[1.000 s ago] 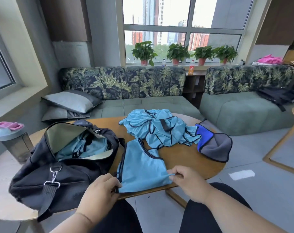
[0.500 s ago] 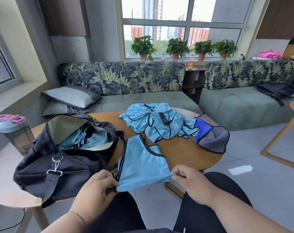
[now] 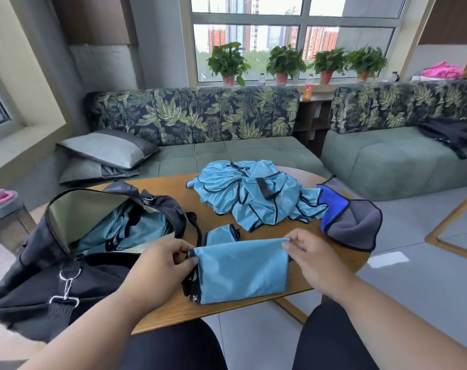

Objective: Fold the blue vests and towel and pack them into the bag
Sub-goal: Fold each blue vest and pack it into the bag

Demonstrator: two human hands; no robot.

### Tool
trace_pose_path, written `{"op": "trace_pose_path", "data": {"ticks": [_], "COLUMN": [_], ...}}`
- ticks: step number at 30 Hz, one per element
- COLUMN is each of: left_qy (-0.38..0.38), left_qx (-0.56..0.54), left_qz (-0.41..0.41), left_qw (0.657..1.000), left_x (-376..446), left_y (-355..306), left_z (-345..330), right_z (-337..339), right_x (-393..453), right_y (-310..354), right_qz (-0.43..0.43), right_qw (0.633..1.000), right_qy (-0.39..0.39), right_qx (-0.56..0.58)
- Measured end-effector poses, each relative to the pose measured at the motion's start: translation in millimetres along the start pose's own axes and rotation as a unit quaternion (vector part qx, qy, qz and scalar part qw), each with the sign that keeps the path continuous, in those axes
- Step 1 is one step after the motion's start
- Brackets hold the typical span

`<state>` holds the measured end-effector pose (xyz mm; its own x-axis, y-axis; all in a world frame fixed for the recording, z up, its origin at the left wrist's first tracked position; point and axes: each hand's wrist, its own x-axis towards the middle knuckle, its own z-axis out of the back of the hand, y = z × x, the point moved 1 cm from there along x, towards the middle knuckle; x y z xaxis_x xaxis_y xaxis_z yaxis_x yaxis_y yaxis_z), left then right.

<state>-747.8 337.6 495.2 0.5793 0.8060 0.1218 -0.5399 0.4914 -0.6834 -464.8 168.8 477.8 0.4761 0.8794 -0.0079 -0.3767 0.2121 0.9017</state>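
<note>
A light blue vest (image 3: 240, 271) with black trim lies half folded at the near edge of the round wooden table (image 3: 301, 231). My left hand (image 3: 157, 265) pinches its upper left corner and my right hand (image 3: 309, 252) pinches the upper right corner, holding the folded edge up. Behind it sits a crumpled pile of blue vests (image 3: 251, 193). A blue and grey towel (image 3: 349, 217) lies at the table's right side. The black bag (image 3: 74, 252) stands open on the left with blue vests inside.
A shaker bottle with a pink lid (image 3: 5, 217) stands at the far left. A leaf-patterned sofa (image 3: 200, 121) with grey cushions runs behind the table. Another wooden table's legs (image 3: 454, 236) are on the floor to the right.
Both hands lifted the vest's near edge and carried it away from me, doubling the vest over itself. The view tilted downward and closer to the table.
</note>
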Motion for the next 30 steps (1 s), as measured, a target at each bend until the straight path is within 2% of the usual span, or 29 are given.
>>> {"op": "trace_pose_path", "data": {"ticks": [2,5,10,14,17,19,21,23,26,30], "left_qy": [0.005,-0.035,-0.063,-0.089,-0.152,-0.176,-0.141,-0.077,-0.013,0.02], "left_qx": [0.013,0.048,0.184,0.299,0.31,0.286,0.286,0.302,0.286,0.247], "left_qz": [0.032,0.051,0.059,0.066,0.041,-0.022,-0.09,-0.108,-0.056,0.004], "left_qw": [0.999,0.997,0.979,0.948,0.938,0.942,0.943,0.944,0.957,0.969], "left_x": [25,65,119,121,94,74,57,46,39,40], "left_y": [-2,0,22,27,23,24,28,36,53,58], "left_z": [-6,-17,-43,-57,-68,-79,-92,-107,-121,-121], "right_z": [0,-5,-20,-35,-35,-33,-30,-30,-35,-43], "right_x": [28,70,125,132,122,116,108,98,84,74], "right_y": [1,-4,-27,-49,-50,-46,-45,-51,-49,-39], "right_qz": [-0.007,-0.021,-0.055,-0.101,-0.095,-0.106,-0.138,-0.173,-0.175,-0.181], "right_qw": [1.0,0.999,0.998,0.994,0.992,0.993,0.989,0.976,0.964,0.965], "right_qy": [-0.008,-0.013,-0.039,0.035,0.069,0.055,0.01,-0.008,0.008,0.037], "right_qx": [-0.026,-0.028,0.013,-0.011,0.04,0.013,-0.057,-0.13,-0.197,-0.185]}}
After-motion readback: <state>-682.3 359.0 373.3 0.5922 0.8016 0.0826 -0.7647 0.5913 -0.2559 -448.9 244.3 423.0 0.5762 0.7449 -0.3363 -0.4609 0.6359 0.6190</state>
